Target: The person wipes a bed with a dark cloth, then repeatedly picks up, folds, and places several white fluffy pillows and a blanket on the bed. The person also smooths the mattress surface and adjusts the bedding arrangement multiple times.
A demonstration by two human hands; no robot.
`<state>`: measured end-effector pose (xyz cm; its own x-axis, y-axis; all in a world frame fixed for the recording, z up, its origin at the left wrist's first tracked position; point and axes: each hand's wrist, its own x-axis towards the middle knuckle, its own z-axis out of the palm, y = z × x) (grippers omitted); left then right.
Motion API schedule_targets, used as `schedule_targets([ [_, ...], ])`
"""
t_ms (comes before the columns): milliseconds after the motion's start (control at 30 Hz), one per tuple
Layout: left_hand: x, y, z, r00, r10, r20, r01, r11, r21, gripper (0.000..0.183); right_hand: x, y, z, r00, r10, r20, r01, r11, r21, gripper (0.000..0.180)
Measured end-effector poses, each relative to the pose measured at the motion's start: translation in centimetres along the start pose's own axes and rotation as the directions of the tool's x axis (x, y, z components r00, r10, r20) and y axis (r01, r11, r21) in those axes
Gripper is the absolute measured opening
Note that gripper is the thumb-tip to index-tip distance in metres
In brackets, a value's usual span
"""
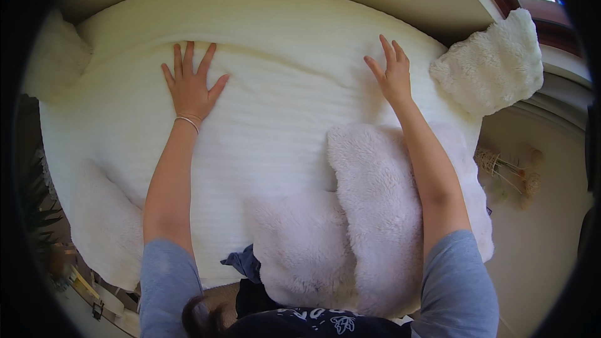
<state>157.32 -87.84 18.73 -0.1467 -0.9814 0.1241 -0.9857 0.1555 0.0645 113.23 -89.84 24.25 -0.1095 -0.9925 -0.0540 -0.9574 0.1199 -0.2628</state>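
A cream ribbed cover (263, 150) is spread over a wide sofa in front of me, with a long crease running across it. My left hand (190, 85) lies palm down on the cover near that crease, fingers spread, a thin bracelet on the wrist. Farther right, my right hand (394, 75) has its fingers apart over the cover and holds nothing; I cannot tell whether it touches the fabric. Below my right forearm is a fluffy pale fleece piece (375, 188), overlapping another fluffy piece (300, 239) close to my body.
A fluffy cream piece (493, 63) drapes over the sofa's right arm; another (61, 61) covers the left. Pale fleece (108, 225) lies at the left front. Dark blue cloth (245, 261) pokes out near me. A woven vase (487, 160) with dried stems is at right, leafy plant (42, 216) at left.
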Motion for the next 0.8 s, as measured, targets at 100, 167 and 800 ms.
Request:
schedule_targets([
  [100,-1.0,-0.3,0.7,0.994,0.028,-0.101,-0.044,0.986,-0.16,0.06,2.1,1.9,3.8,0.991,0.085,0.099,-0.05,0.948,-0.314,0.075],
  [167,-0.7,-0.6,0.1,0.983,0.047,-0.179,-0.099,0.951,-0.293,0.058,3.2,2.7,4.8,0.999,0.035,-0.023,-0.039,0.981,-0.19,0.076],
  [800,14.6,-4.2,-0.7,0.986,-0.167,-0.023,0.136,0.867,-0.479,0.037,6.6,9.1,6.0,0.977,0.031,-0.21,-0.103,0.934,-0.343,0.07],
])
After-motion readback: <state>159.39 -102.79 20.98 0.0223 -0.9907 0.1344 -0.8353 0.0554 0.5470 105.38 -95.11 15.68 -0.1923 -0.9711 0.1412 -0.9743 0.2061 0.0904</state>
